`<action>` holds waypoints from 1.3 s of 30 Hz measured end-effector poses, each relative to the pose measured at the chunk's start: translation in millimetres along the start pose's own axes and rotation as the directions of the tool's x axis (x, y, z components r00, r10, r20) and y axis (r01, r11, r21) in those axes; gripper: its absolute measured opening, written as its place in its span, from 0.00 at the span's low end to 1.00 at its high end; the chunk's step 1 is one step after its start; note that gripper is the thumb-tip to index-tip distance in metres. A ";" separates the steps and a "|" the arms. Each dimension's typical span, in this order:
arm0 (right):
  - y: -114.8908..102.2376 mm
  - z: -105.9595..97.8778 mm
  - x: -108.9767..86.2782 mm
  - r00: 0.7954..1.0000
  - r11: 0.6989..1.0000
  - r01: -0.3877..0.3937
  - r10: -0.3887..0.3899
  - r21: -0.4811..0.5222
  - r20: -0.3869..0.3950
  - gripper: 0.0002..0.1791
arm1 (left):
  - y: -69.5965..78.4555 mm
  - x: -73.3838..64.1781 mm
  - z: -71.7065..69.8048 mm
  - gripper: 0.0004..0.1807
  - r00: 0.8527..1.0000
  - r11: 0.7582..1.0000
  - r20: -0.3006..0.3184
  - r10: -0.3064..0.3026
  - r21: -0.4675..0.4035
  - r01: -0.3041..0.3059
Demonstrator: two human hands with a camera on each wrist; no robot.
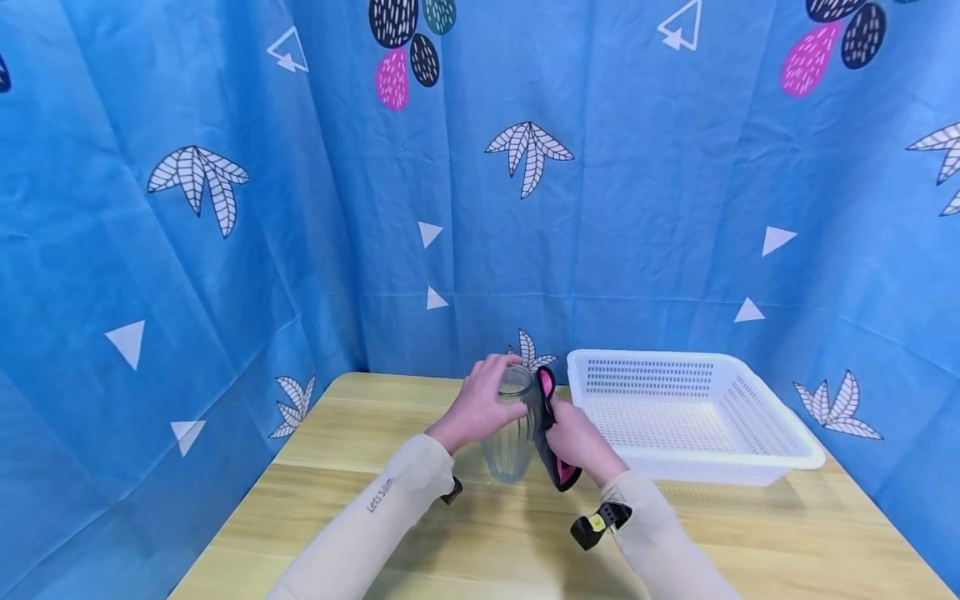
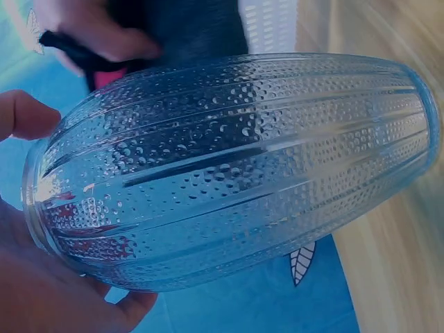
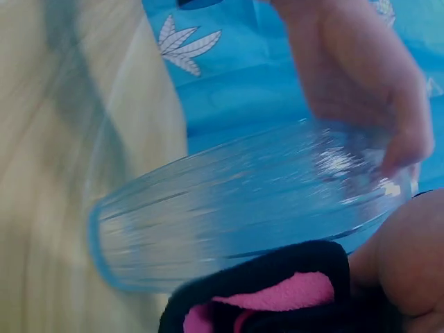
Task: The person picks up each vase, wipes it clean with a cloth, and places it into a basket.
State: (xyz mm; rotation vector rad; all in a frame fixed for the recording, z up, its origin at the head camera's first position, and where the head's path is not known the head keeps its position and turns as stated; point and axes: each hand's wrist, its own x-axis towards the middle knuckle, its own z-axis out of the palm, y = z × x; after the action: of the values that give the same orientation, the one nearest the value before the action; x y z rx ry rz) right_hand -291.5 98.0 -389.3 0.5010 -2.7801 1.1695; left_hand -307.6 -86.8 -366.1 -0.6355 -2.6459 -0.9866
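Note:
A clear ribbed glass vase (image 1: 508,454) with a dimpled pattern stands roughly upright above the wooden table; whether its base touches the wood I cannot tell. My left hand (image 1: 480,404) grips it near the rim, thumb and fingers curled around the neck, as the left wrist view of the vase (image 2: 236,166) also shows. On the vase's right side, my right hand (image 1: 576,435) holds a dark grey cloth (image 1: 546,454) with black edging and a pink face. In the right wrist view the folded cloth (image 3: 291,291) lies close against the glass; the right fingertips are partly hidden.
A white perforated plastic basket (image 1: 675,458) sits on the right of the wooden table (image 1: 360,467), just beyond my right hand. Blue patterned curtains (image 1: 510,250) hang behind the table and along its sides.

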 end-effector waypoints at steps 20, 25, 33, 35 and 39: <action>24.6 34.2 -39.8 0.999 0.994 0.037 -0.034 -0.101 0.036 0.25 | -5.8 -3.1 11.8 0.44 0.994 0.990 -0.111 0.002 0.142 0.014; 3.0 19.6 -50.7 0.997 0.992 0.053 -0.059 -0.114 -0.046 0.26 | -3.9 -1.5 8.1 0.43 0.994 0.991 -0.106 -0.002 0.132 0.016; -24.5 0.4 -56.9 0.962 0.969 0.157 -0.193 -0.190 -0.193 0.26 | 2.3 -0.1 5.0 0.41 0.998 0.994 -0.057 -0.006 0.106 0.013; -29.0 -4.1 -55.6 0.946 0.960 0.187 -0.234 -0.210 -0.223 0.30 | 3.5 0.3 5.2 0.42 0.999 0.995 -0.048 -0.006 0.103 0.011; -34.9 -12.4 -46.0 0.929 0.945 0.219 -0.278 -0.242 -0.243 0.35 | 4.4 0.4 6.1 0.42 0.999 0.995 -0.037 -0.009 0.095 0.013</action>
State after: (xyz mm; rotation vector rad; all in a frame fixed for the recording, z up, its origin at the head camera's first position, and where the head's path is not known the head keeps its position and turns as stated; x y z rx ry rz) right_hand -237.3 96.2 -366.1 0.5992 -2.4748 0.8081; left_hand -306.4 -79.6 -368.0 -0.5768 -2.6492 -0.8608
